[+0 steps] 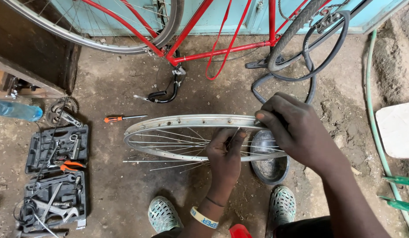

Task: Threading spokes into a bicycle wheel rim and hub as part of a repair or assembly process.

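An open tool case (55, 176) lies far left on the dirt floor (121, 189), with a screwdriver (121, 118) just beyond it, both within easy reach. The wheel rim (187, 121) is held on edge between the feet. The left hand (225, 154) reaches inside it, fingers pinched on 1 spoke (235, 134). The right hand (297, 132) grips the rim's top, steadying it. A dark bowl (269, 165) sits just behind.

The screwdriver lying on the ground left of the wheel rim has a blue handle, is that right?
Not quite. The head view shows the screwdriver on the ground left of the wheel rim, but its handle is orange, not blue.
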